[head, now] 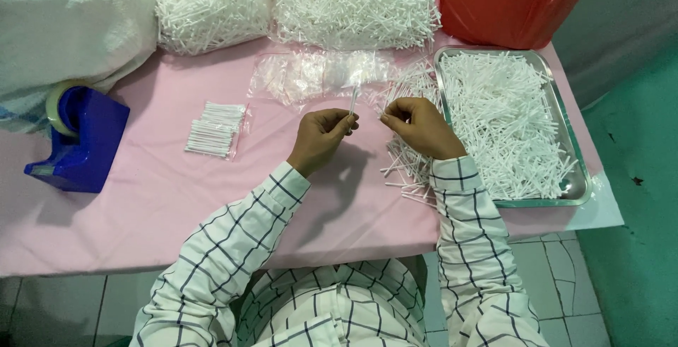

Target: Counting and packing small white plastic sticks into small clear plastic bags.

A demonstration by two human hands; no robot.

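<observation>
Over on the left we see a blue tape holder point(78, 142) on the pink table point(155, 213), then a small clear bag packed with white sticks point(215, 129). Next comes our left hand point(321, 138), closed around a few white sticks point(353, 100) that poke up between its fingers. Just behind it lies a pile of empty clear bags point(318, 73). Our right hand point(417, 126) is pinched shut on loose sticks point(409, 167) from the small heap under it, near the metal tray point(580, 177) full of sticks. We think we are gathering a little bunch to count. The next move needs the sticks lined up evenly, so they slide into a bag without spilling.
</observation>
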